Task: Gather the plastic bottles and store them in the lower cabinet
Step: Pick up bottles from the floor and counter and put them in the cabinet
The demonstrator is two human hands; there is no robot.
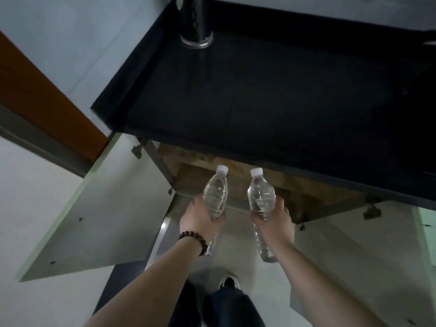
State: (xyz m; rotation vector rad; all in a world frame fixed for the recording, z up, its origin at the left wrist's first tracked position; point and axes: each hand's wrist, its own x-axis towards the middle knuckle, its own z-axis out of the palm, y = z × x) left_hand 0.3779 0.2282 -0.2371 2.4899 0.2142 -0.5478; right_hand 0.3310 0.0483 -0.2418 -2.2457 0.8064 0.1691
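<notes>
My left hand grips a clear plastic bottle with a white cap that points towards the open lower cabinet. My right hand grips a similar white-capped bottle beside it. Both bottles are held just in front of the cabinet opening, below the counter edge. Part of another clear bottle shows under my left wrist. A second such bottle hangs under my right hand. How these lower bottles are held is hidden.
A dark countertop overhangs the cabinet, with a metal post at its back. The left cabinet door and the right door both stand open. My shoe is on the pale floor below.
</notes>
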